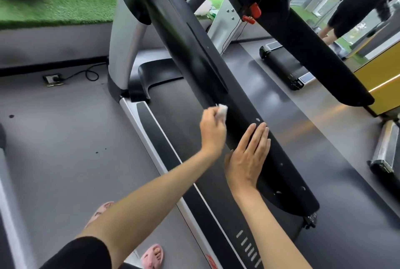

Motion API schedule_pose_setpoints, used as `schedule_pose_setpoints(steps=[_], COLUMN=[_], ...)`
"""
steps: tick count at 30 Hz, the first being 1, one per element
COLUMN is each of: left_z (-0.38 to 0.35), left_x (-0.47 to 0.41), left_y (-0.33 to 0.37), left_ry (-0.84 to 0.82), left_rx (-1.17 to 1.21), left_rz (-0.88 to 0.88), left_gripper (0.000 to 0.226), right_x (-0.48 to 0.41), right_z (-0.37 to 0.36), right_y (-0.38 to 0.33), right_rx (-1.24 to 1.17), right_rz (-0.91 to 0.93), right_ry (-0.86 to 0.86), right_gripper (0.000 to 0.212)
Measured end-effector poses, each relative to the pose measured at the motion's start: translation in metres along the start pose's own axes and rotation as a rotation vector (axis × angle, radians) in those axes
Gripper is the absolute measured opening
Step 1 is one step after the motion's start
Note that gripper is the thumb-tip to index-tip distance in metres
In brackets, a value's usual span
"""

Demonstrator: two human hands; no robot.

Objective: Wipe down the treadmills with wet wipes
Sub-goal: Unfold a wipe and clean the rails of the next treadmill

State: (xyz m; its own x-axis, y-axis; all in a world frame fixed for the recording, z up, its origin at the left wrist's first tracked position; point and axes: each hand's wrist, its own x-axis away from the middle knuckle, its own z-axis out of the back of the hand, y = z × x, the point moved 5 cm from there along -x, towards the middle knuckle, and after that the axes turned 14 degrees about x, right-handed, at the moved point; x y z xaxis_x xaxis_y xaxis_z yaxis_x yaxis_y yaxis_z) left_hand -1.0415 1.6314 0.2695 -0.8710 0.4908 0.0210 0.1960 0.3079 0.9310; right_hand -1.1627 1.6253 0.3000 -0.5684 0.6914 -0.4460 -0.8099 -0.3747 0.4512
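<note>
A black treadmill handrail (216, 78) slants from the upper left down to the lower right across the view. My left hand (211, 131) grips a crumpled white wet wipe (71, 111) against the left side of this handrail. My right hand (249, 156) lies flat with straight fingers on the handrail, just below the left hand. The treadmill's running belt (186, 130) and its silver side rail (140, 123) lie underneath. A second black handrail (320, 52) runs parallel at the right.
A red safety clip (252, 14) hangs under the console. Another person's legs (350, 15) stand at the upper right near a yellow box (381, 78). A floor socket with a cable (53, 79) lies at the left. My pink slippers (151, 256) are on the grey floor.
</note>
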Motion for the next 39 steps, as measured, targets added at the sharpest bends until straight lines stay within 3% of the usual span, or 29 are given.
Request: schedule_pose_setpoints(steps=[3,9,11,14,15,19,22,26,28,32,34,36,39], left_z=[0.001,0.023,0.01,-0.009,-0.008,0.013,0.012,-0.008,-0.004,0.019,0.022,0.011,-0.006], left_x=[0.009,-0.051,-0.021,0.027,0.023,-0.04,-0.044,0.033,0.037,-0.043,-0.062,-0.046,0.015], left_y=[0.005,0.005,0.009,0.01,0.011,0.017,0.016,0.007,0.003,-0.002,0.002,0.015,0.011], left_ry=[-0.108,0.15,0.047,-0.248,-0.255,0.048,0.105,-0.23,-0.288,0.014,0.089,0.066,-0.187], left_rx=[-0.082,-0.037,-0.082,-0.157,-0.159,-0.07,-0.045,-0.121,-0.124,-0.108,-0.115,-0.132,-0.167], left_rz=[-0.095,0.092,-0.052,-0.258,-0.27,-0.033,0.003,-0.199,-0.232,-0.005,0.041,-0.092,-0.294], left_gripper=[0.011,0.019,0.017,0.009,0.009,0.021,0.025,0.018,0.02,0.023,0.019,0.015,0.014], right_x=[0.0,0.001,0.0,0.0,0.0,0.002,0.002,0.001,0.001,0.001,0.002,0.002,0.001], right_z=[-0.002,-0.001,-0.002,-0.001,-0.001,-0.002,-0.003,-0.002,-0.002,-0.003,-0.003,-0.004,-0.004], right_y=[-0.001,-0.002,-0.001,-0.001,-0.001,0.001,0.002,0.002,0.002,0.002,0.002,0.003,0.002], right_rx=[-0.01,-0.029,-0.027,-0.031,-0.031,-0.023,-0.019,-0.026,-0.033,-0.038,-0.033,-0.024,-0.02], right_rz=[-0.007,0.007,0.002,-0.014,-0.008,0.026,0.037,0.01,0.014,0.03,0.035,0.037,0.029], right_ry=[0.003,0.022,0.019,0.041,0.033,0.023,0.022,0.048,0.056,0.037,0.031,0.031,0.05], right_gripper=[0.087,0.091,0.092,0.083,0.084,0.093,0.093,0.08,0.077,0.089,0.089,0.092,0.084])
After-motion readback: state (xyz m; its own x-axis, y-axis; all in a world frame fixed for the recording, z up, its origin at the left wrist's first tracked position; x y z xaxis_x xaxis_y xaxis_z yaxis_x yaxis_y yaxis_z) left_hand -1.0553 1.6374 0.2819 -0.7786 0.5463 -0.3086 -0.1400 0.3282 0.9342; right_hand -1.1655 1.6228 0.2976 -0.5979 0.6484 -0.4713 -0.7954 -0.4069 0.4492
